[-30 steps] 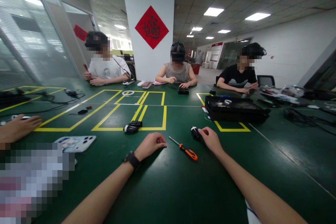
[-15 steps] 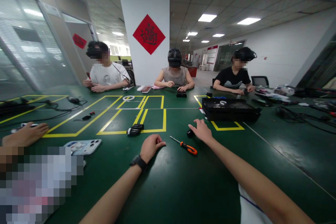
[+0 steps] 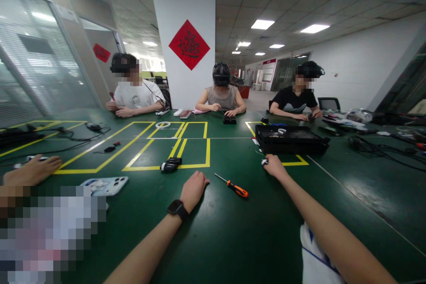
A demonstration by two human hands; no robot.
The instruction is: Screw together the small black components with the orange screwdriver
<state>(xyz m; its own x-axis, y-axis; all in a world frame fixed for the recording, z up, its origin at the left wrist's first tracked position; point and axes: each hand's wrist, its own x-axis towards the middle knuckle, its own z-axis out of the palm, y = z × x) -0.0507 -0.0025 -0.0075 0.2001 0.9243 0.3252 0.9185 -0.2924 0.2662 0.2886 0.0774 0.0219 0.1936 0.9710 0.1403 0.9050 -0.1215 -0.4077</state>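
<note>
My right hand (image 3: 274,166) reaches out over the green table (image 3: 233,239) with its fingers closed round a small black and white object (image 3: 264,162), just in front of a black tray (image 3: 291,140). My left hand (image 3: 193,188), with a black watch (image 3: 177,209) on the wrist, rests on the table with fingers loosely curled and nothing in them. An orange-handled screwdriver (image 3: 233,185) lies between my two hands. A small black device (image 3: 170,165) sits on a yellow line ahead of my left hand.
Three people sit along the far side, each with small items before them. Another person's hand (image 3: 31,170) lies flat at the left, near a phone (image 3: 104,185). Yellow tape marks boxes on the table. Cables lie at the far left (image 3: 66,135) and right (image 3: 382,151).
My right hand has carried the small black object away from the screwdriver, forward and to the right, up to the black tray. My left hand has barely moved.
</note>
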